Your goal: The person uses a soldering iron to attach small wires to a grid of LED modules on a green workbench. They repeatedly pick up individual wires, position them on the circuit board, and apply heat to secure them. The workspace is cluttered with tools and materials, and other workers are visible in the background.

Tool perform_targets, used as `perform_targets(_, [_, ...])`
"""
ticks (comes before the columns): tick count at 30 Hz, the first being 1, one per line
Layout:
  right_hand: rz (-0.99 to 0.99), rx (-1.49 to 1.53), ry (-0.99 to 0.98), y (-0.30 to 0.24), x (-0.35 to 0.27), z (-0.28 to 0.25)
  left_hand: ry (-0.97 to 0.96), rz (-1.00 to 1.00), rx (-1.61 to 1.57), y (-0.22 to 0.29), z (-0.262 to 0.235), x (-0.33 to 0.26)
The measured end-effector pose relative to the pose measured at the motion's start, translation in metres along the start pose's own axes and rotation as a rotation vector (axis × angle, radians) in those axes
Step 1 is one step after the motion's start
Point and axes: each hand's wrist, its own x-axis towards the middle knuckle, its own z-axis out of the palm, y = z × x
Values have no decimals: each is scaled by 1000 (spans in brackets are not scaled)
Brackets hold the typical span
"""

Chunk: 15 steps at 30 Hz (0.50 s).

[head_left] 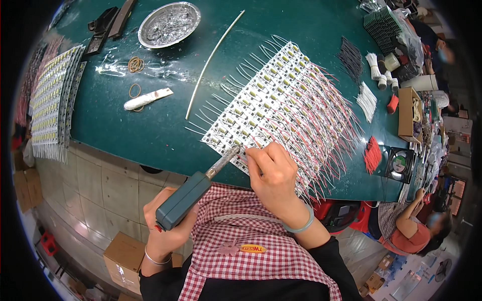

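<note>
My left hand (pixel 163 228) grips a teal-handled soldering iron (pixel 193 193) whose metal tip reaches the near edge of a white panel of small circuit boards (pixel 273 95) lying on the green table (pixel 150 130). Red and white wires stick out along the panel's right and near sides. My right hand (pixel 273 173) rests at the panel's near edge, right beside the iron's tip, fingers pinched on a thin wire (pixel 249 145).
A round metal dish (pixel 169 23), rubber bands (pixel 135 64), a white tube (pixel 148 99) and a long thin white rod (pixel 213 62) lie farther back. Stacked board strips (pixel 52 98) sit at left. Wire bundles (pixel 367 99), a cardboard box (pixel 407 113) and another person (pixel 416 231) are at right.
</note>
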Motion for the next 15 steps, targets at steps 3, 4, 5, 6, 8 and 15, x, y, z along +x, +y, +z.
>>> perform_targets(3, [10,0,0,-1,0,0,-72,-48,31,-7,-3,-7])
perform_targets(4, [11,3,0,-1,0,0,-140,-80,63,-13,-10,-14])
perform_targets(5, [13,5,0,-1,0,0,-137,-67,72,-16,-11,-17])
perform_targets(6, [15,8,0,-1,0,-1,-134,-56,80,-16,-11,-17])
perform_targets(8, [5,13,-2,-2,1,1,-20,11,49,-1,-4,-4])
perform_targets(15, [1,1,9,-1,0,1,-20,-15,-5,-2,-7,-5])
